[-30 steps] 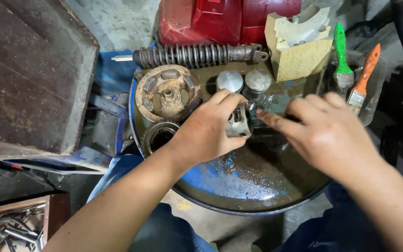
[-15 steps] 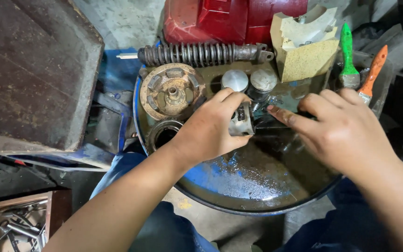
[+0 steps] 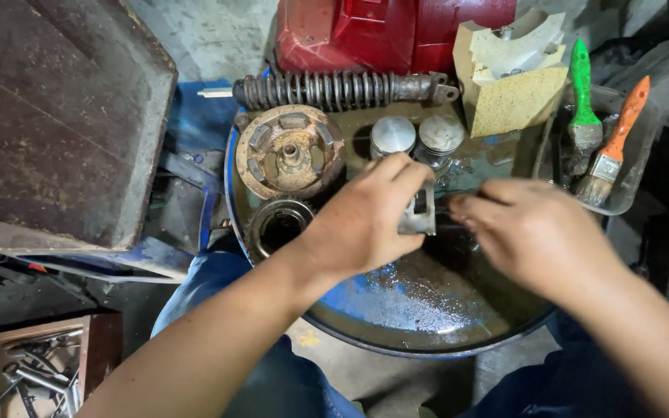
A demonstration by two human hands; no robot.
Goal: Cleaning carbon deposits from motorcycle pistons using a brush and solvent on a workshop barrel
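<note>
My left hand [image 3: 365, 220] grips a small grey metal part [image 3: 418, 219] over the oily top of a blue drum [image 3: 427, 310]. My right hand [image 3: 540, 236] hovers just right of the part, its fingertips close to it and curled; what they touch is hidden. Behind the hands stand two silver pistons [image 3: 416, 138]. A rusty round clutch plate [image 3: 289, 151] and a dark ring-shaped part [image 3: 279, 224] lie on the drum's left side.
A coiled shock absorber [image 3: 334, 89] lies along the drum's far edge, before a red casing [image 3: 381, 31]. A yellow sponge block [image 3: 516, 101] and a tray with two brushes [image 3: 602, 143] sit right. A dark wooden bench [image 3: 48, 116] is left; a box of tools [image 3: 25, 371] lower left.
My hands stay together over the drum. The left hand has turned the metal part a little, and the right hand's fingers have shifted slightly down and toward it.
</note>
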